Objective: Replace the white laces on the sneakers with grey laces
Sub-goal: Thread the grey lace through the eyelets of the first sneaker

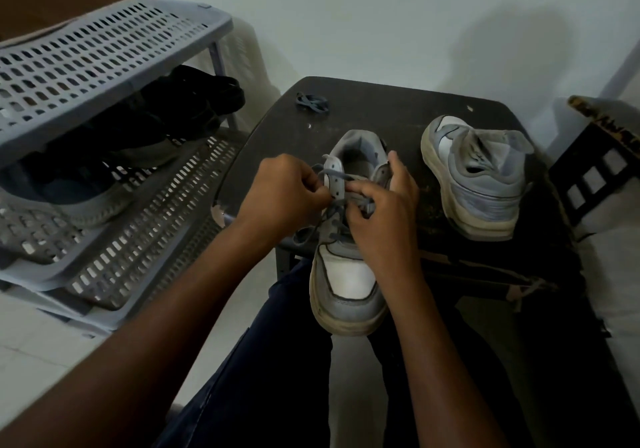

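A grey and white sneaker (346, 274) lies toe toward me, its toe hanging over the near edge of a dark table (374, 108) above my lap. A grey lace (334, 212) runs through its eyelets. My left hand (287, 191) pinches the lace at the left eyelet row. My right hand (384, 212) grips the right side of the tongue area, with fingers curled on the lace. The second sneaker (485, 177) lies on its side to the right, with no lace visible in it. A spare grey lace (311, 103) sits bundled at the table's far left.
A grey perforated plastic shoe rack (86, 67) stands at the left with dark shoes (180, 108) on its middle shelf. A dark wooden piece of furniture (599, 157) is at the right edge. A white wall rises behind the table.
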{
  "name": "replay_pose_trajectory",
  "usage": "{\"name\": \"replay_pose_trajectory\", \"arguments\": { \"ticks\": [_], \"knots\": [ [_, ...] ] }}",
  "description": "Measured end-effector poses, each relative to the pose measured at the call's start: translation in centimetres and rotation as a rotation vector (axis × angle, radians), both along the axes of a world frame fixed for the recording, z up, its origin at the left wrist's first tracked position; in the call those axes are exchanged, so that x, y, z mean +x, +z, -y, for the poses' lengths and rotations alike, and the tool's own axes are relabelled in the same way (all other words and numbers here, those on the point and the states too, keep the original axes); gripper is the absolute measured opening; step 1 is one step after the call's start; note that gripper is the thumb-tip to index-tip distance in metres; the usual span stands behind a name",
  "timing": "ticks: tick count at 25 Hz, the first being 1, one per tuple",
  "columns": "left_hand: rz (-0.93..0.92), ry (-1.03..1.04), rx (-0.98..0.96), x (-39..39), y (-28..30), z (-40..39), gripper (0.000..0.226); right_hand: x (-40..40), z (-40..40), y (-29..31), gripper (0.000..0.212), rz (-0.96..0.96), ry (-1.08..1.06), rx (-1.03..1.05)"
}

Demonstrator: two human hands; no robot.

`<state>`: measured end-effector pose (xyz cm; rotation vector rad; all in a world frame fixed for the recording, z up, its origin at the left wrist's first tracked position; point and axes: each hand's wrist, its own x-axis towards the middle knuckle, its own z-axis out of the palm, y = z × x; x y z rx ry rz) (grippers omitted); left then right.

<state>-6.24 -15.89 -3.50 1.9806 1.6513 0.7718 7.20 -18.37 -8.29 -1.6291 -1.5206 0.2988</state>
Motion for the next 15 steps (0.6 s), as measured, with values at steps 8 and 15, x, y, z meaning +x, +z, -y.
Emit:
{"name": "replay_pose_trajectory", "arguments": {
  "ticks": [8, 15],
  "knots": [
    [-0.075, -0.077, 0.034, 0.8, 0.4, -0.4, 0.018, -0.1, 0.2, 0.1, 0.017, -0.037, 0.028, -0.007],
    [-0.035, -0.015, -0.094, 1.0, 0.7, -1.2, 0.037, -0.6, 0.2, -0.4, 0.007, -0.007, -0.059, 0.093]
  ]
}}
